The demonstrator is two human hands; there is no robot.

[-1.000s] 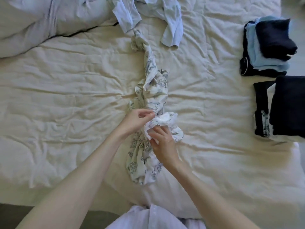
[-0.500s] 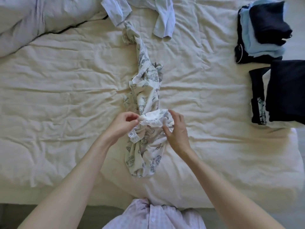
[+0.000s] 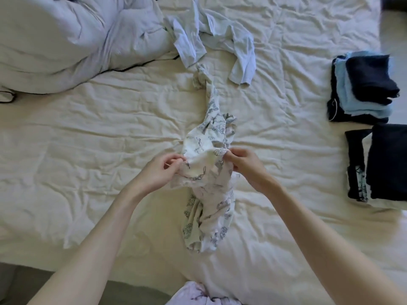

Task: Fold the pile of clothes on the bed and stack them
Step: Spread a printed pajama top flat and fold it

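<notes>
While a second ago bunched together, hands now apart, left hand (image 3: 160, 171) and right hand (image 3: 246, 166) each pinching printed garment (image 3: 209, 172) at frame center on bed (image 3: 88, 133); opening edge, folding not begun.

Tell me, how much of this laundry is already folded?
Two folded stacks already sit at the bed's right edge. The left hand and right hand pinch a crumpled printed garment, not yet folded. A pale blue garment beyond it lies unfolded.
</notes>
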